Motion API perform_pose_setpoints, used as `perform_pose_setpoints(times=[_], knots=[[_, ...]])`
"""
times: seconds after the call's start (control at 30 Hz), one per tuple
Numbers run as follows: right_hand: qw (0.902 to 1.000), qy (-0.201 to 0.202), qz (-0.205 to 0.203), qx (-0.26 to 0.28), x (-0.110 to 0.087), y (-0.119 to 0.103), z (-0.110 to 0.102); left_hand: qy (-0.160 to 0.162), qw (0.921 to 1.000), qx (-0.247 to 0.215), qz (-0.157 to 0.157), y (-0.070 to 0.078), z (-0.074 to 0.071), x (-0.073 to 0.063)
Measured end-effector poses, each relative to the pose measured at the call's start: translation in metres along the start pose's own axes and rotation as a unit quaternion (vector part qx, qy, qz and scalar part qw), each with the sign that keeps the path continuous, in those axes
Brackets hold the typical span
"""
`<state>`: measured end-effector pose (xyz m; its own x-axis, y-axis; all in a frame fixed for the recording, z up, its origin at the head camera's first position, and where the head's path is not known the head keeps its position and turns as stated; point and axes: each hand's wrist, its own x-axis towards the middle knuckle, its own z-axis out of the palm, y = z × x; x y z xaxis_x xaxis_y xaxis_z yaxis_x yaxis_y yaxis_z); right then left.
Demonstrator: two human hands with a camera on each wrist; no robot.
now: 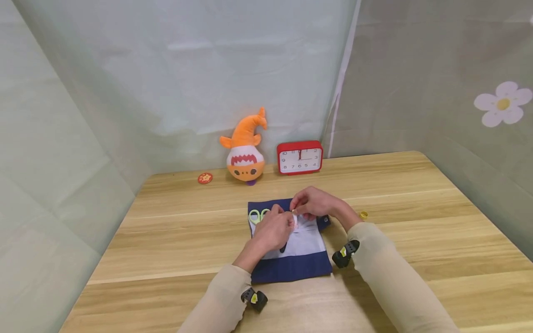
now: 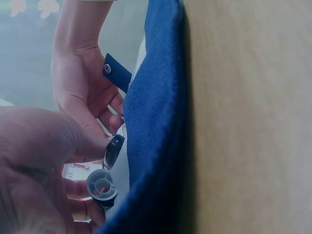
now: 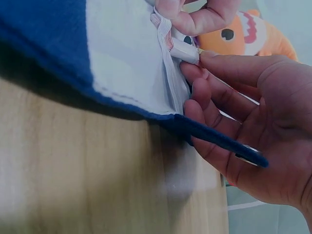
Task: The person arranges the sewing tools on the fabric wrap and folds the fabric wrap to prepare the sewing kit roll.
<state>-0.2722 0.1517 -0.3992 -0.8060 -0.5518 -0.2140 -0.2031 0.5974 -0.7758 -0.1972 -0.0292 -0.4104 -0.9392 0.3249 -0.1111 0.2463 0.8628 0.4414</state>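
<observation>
Wood-grain tabletop [image 1: 175, 249] flanked and backed by pale, creased drapes [image 1: 208, 60]; yellow-centred white flower [image 1: 503, 104] displayed on right-hand side; all softly lit.

The head camera looked forward and down from well above the near side of the blue-and-white case [image 1: 291, 269]. Low and close by its near edge, the sideways-rolled wrist views faced its far side, sharing the left hand [image 1: 272, 230] and right hand [image 1: 316, 202] over it.

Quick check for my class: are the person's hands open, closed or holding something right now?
Left hand: closed, apparently pinching the white elastic band.
Right hand: closed, pinching a small white item.
</observation>
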Motion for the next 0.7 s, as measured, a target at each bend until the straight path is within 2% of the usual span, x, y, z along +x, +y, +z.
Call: perform_pose_setpoints(times=[0.33,0.7], knots=[[0.9995,-0.031,0.000,-0.009,0.0000,-0.0045,0.0015,-0.002,0.9999,0.014,0.006,-0.0006,0.0005,0.0007],[1.0000,0.004,-0.007,-0.001,-0.0040,0.0004,0.0047,0.000,0.9999,0.012,0.000,0.0001,0.0011,0.0008]])
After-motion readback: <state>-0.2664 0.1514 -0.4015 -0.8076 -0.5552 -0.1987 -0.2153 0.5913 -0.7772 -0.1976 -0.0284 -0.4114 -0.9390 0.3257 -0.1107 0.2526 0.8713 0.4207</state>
